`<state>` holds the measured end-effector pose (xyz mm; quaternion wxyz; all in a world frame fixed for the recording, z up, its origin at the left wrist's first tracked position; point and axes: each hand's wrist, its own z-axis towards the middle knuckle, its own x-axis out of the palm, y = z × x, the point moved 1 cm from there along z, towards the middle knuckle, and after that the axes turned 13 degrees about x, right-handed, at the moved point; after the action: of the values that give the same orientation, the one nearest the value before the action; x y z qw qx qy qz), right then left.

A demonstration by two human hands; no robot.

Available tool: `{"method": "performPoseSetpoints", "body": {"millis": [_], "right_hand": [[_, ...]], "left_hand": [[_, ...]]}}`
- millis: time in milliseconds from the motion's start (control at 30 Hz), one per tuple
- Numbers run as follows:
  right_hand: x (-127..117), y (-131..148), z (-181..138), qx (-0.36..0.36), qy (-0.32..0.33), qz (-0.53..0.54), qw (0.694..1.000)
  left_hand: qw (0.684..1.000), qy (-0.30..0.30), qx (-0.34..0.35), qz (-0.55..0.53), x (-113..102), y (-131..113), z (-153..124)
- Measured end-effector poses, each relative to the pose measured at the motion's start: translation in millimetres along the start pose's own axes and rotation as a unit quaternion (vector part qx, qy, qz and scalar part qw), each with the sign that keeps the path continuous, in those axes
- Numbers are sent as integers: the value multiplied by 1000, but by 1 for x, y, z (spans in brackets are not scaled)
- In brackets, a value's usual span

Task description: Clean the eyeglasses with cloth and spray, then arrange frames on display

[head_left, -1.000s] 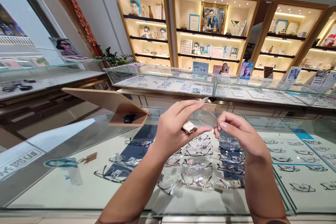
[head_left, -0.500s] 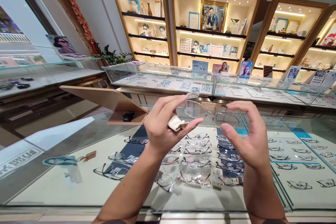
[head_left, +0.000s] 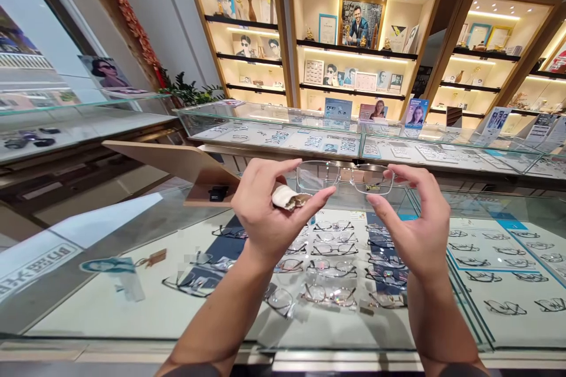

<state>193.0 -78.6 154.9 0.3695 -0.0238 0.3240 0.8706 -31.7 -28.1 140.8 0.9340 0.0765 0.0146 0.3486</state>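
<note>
A pair of clear-lensed, thin-rimmed glasses (head_left: 345, 178) is held up in the air between both hands, above the middle of the glass surface (head_left: 110, 306) and towards its far edge. The lenses are turned to face the wearer of the camera, and small lettering is seen low on one lens.

The left hand (head_left: 265, 212) is closed on the left end of the glasses, with the forefinger above and the thumb below. A small whitish cloth (head_left: 285, 196) is bunched between that thumb and the palm, just beside the left lens. The right hand (head_left: 415, 230) is pinched on the right lens rim, with the forefinger on top and the thumb underneath. The two hands are kept apart, joined only by the glasses.

Beneath the surface, rows of spectacle frames (head_left: 331, 265) are laid out on white and dark trays, and a tag on a string (head_left: 152, 258) is seen towards the left edge. A wooden flap (head_left: 177, 168) is raised at the far left corner. Beyond the far edge, a second glass showcase (head_left: 274, 129) is set, and lit wall shelves (head_left: 354, 59) with framed pictures are seen behind it. A green plant (head_left: 190, 94) is placed at the left of the showcase.
</note>
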Motion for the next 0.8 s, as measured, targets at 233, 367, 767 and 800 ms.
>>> {"method": "performPoseSetpoints", "body": {"millis": [233,367,767,800], "right_hand": [[5,-9,4,45,21,44,998],[4,-13,6,64,31,50,996],[1,-14,9,74,46,47,995],[1,-14,9,75,46,46,995]], "left_hand": [[999,26,-36,-14,1,1,0],[998,45,-44,-25,2,2,0],[999,27,-34,-27,-1,0,1],[998,26,-39,-31,-1,0,1]]}}
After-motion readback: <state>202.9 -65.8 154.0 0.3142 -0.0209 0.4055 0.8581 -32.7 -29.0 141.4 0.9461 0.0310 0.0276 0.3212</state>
